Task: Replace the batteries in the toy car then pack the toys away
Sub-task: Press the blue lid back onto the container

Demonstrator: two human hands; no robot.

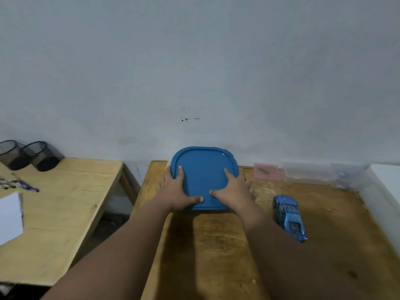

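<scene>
A blue square lid (203,172) covers a container at the back of the wooden table (216,245), close to the wall. My left hand (176,189) grips its left edge, thumb along the front rim. My right hand (232,188) holds the right side, thumb and forefinger pressed flat on the lid. The container's body is hidden under the lid and my hands. A blue toy car (289,217) sits upright on the table to the right of my right forearm, apart from it.
A pink box (267,172) and clear plastic boxes (320,174) line the wall at back right. A second, lighter table (65,202) stands left across a gap, holding two black mesh cups (30,155), pens (19,185) and a white block (9,217).
</scene>
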